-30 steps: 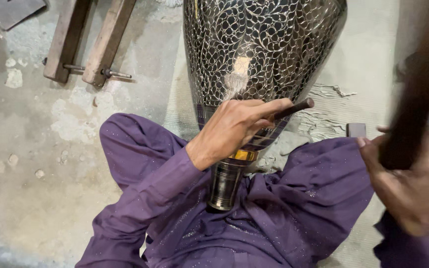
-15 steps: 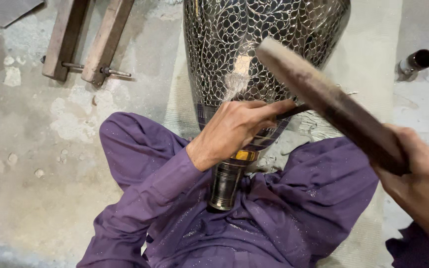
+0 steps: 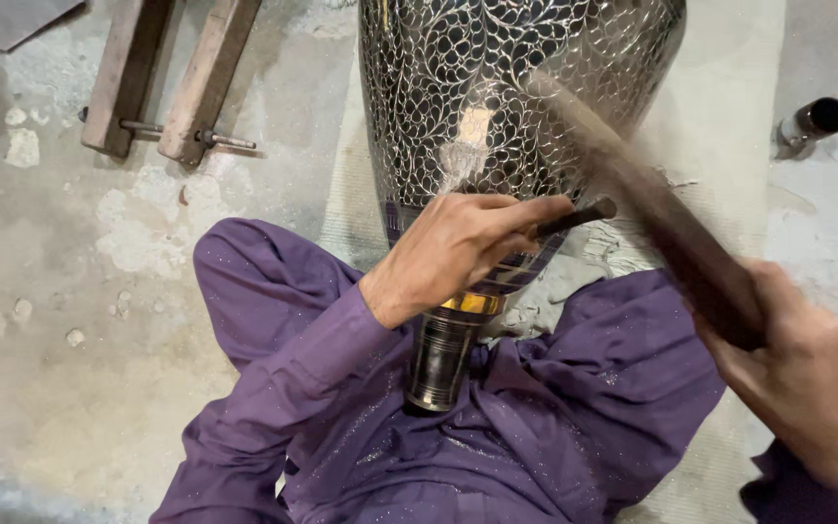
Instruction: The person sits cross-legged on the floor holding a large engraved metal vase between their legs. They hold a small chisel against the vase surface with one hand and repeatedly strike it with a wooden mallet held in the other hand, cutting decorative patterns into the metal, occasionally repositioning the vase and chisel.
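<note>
We're working on a big metal vase (image 3: 521, 116) with a shiny leaf pattern cut all over it, lying across our lap with its narrow neck pointing at us. Two wooden bars (image 3: 172, 73) are sitting on the concrete floor (image 3: 70, 291) up by the far left corner, with a small dark tube (image 3: 812, 121) off right. Our left hand (image 3: 458, 247) is clamped on a thin dark chisel (image 3: 574, 215) against the vase; our right hand (image 3: 807, 388) is gripping a blurry wooden mallet (image 3: 642, 194) just above it.

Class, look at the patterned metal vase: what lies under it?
Under the vase show a pale mat and purple-clothed legs by its neck. The floor directly beneath is covered.
</note>
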